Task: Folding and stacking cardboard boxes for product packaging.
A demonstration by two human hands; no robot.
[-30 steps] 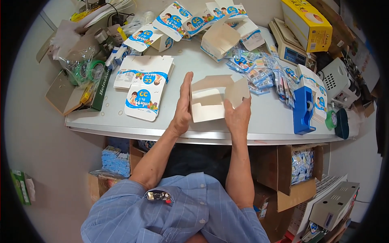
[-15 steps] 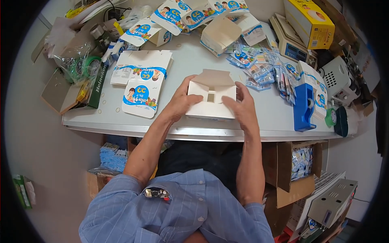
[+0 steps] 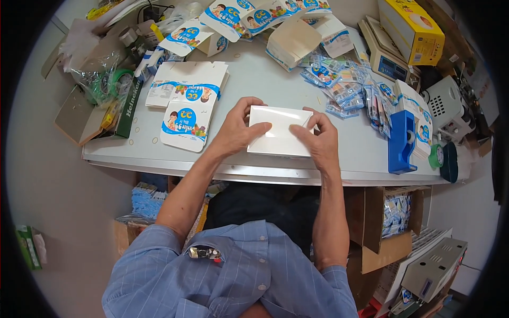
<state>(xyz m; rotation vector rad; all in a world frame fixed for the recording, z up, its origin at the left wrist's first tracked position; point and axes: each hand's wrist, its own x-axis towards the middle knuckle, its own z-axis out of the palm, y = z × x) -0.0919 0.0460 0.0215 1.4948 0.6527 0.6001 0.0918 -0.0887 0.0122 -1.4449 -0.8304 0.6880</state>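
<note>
A white cardboard carton (image 3: 279, 144) stands near the front edge of the table, its plain end facing up with the flaps folded over. My left hand (image 3: 238, 131) grips its left side, the thumb lying on the upper flap and the fingers round the far corner. On the right side, my right hand (image 3: 322, 139) holds the carton likewise, thumb pressed on the flap. A seam between the flaps runs across between my thumbs. The carton's printed sides are mostly hidden. To the left lies a stack of flat white-and-blue printed cartons (image 3: 185, 117).
A blue tape dispenser (image 3: 398, 151) stands at the right, beside a pile of small blue sachets (image 3: 344, 87). Farther back are an opened carton (image 3: 293, 40), a scale (image 3: 383, 55) and a yellow box (image 3: 412, 33). Tape rolls and a green box (image 3: 127, 108) crowd the left.
The raised far flap has come down over the carton's end, covering the small square gap between the inner flaps. Both hands keep hold of the sides.
</note>
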